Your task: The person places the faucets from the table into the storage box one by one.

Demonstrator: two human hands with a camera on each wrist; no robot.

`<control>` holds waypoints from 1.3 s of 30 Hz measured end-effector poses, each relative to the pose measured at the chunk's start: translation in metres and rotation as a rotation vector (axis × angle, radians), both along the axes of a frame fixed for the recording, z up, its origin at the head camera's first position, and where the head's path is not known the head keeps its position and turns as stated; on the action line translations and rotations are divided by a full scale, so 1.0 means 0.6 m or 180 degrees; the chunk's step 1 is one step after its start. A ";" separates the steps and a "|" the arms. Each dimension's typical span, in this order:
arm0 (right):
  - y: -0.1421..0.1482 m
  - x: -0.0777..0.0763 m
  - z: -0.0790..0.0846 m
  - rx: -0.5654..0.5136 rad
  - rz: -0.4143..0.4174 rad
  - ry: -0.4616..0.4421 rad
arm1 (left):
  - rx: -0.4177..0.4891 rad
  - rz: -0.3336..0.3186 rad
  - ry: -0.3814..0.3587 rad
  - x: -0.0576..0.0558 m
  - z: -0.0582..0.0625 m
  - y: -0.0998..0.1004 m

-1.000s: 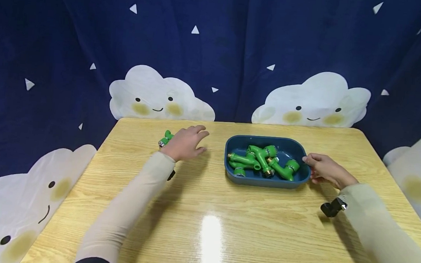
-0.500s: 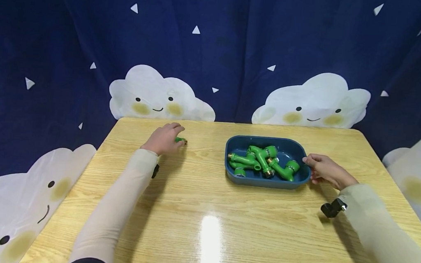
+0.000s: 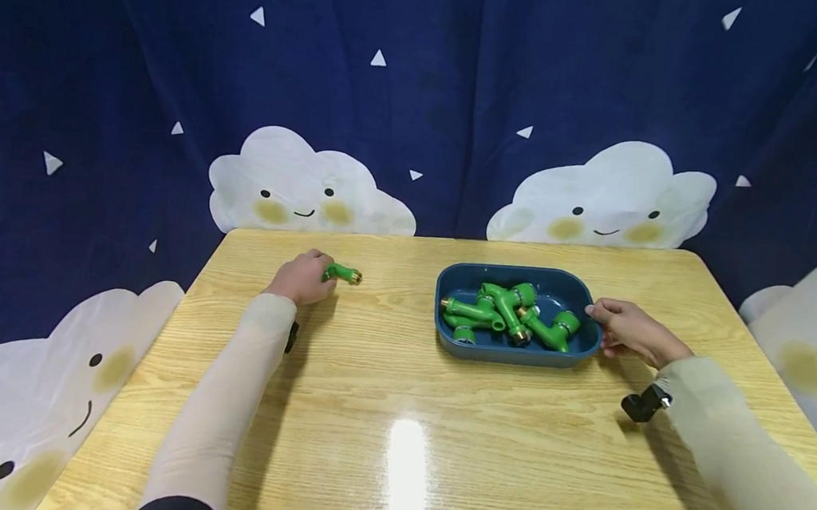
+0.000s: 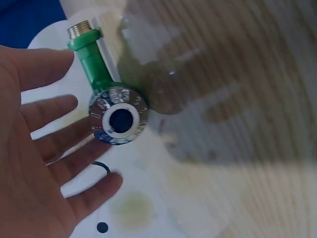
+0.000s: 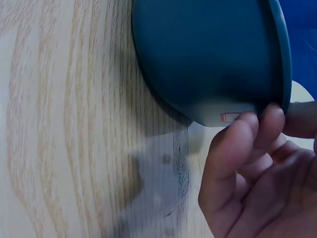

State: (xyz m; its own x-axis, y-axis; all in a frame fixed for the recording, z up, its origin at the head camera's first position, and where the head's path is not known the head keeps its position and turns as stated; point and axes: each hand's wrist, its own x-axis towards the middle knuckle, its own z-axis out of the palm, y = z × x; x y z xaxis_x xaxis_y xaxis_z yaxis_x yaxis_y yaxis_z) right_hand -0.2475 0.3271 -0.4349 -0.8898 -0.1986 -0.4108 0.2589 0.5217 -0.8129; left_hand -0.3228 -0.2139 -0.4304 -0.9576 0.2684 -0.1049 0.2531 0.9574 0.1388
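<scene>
On the left part of the table lies a green tap (image 3: pixel 345 273) with a brass threaded end, partly hidden by my left hand (image 3: pixel 303 276). Seen in the left wrist view, the tap (image 4: pixel 95 64) shows a chrome round end, and the left hand (image 4: pixel 44 134) has its fingers spread around it without closing. Whether a fingertip touches it I cannot tell. My right hand (image 3: pixel 635 330) pinches the right rim of a dark blue bin (image 3: pixel 516 356). Several green taps (image 3: pixel 508 307) lie heaped in this bin. The right wrist view has the thumb and fingertips (image 5: pixel 271 121) at its rim.
The wooden table (image 3: pixel 367 412) ends at a dark blue curtain (image 3: pixel 422 88) with white cloud shapes. A bright light reflection (image 3: pixel 407 479) lies on the tabletop near its front. Bare wood separates the lone tap from the bin.
My left hand has moved left and lowered to the lone tap, uncovering its brass end. The right hand and the bin have stayed in place.
</scene>
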 end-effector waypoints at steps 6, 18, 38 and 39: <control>0.000 0.001 0.001 -0.0022 -0.0017 -0.0007 | 0.0177 0.0170 0.0020 -0.001 -0.007 -0.009; 0.000 -0.001 -0.002 -0.0014 -0.0008 -0.0015 | 0.0317 0.0282 -0.0056 -0.002 -0.019 -0.012; -0.002 0.002 -0.001 0.0001 -0.0017 0.0022 | 0.0002 0.0096 -0.0018 0.002 -0.008 0.004; -0.002 0.003 -0.001 0.0000 -0.0016 0.0019 | -0.0021 0.0095 -0.0070 0.001 -0.007 0.004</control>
State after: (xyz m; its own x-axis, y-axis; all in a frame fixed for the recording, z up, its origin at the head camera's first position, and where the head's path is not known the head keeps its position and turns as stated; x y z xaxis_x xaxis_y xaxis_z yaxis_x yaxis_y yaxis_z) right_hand -0.2459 0.3260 -0.4356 -0.8933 -0.1942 -0.4054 0.2566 0.5203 -0.8145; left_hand -0.3220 -0.2113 -0.4344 -0.9626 0.2390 -0.1276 0.2215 0.9654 0.1378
